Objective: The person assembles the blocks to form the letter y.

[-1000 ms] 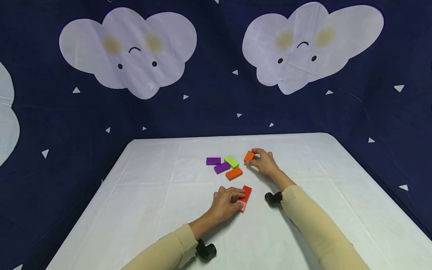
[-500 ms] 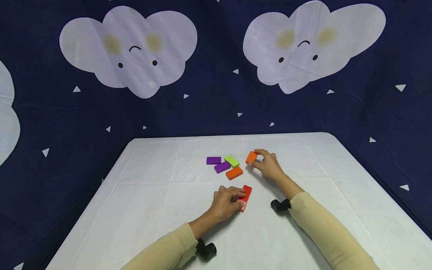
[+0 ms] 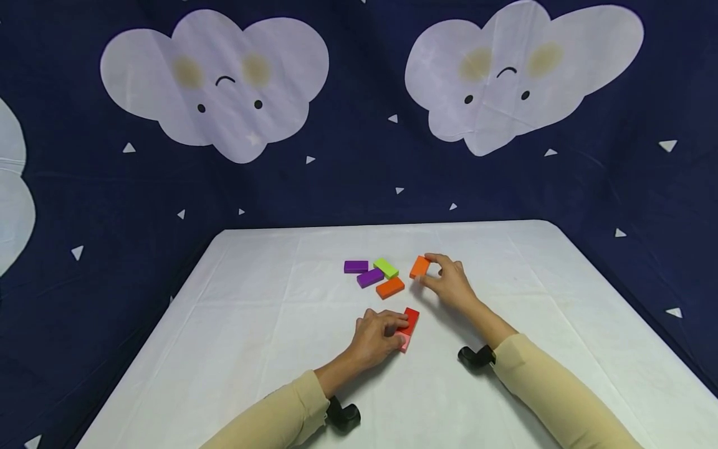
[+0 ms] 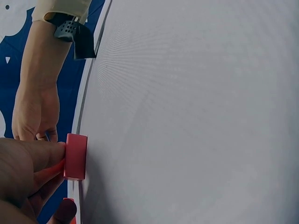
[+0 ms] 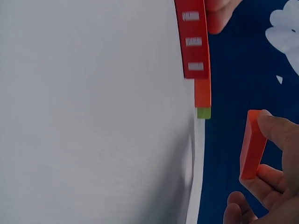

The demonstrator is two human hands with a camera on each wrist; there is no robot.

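Note:
My right hand (image 3: 451, 284) pinches an orange block (image 3: 419, 267) between thumb and fingers, to the right of the other blocks. The right wrist view shows this orange block (image 5: 252, 144) tilted and raised above the table. Nearer the front, my left hand (image 3: 373, 340) grips a red block piece (image 3: 411, 319) with a lighter red face (image 3: 404, 342) at its near end; I cannot tell whether these are one block or several. In the right wrist view its red side (image 5: 192, 42) bears white marks. The left wrist view shows the red end (image 4: 75, 157) by the fingers.
On the white table (image 3: 252, 349) lie two purple blocks (image 3: 356, 267), a lime green block (image 3: 386, 268) and another orange block (image 3: 390, 287), close together beyond the left hand. A dark blue cloth (image 3: 359, 187) with clouds hangs behind the table's far edge.
My right hand has moved right and slightly towards the front, carrying the orange block away from the others. My left hand stays in place on the red piece.

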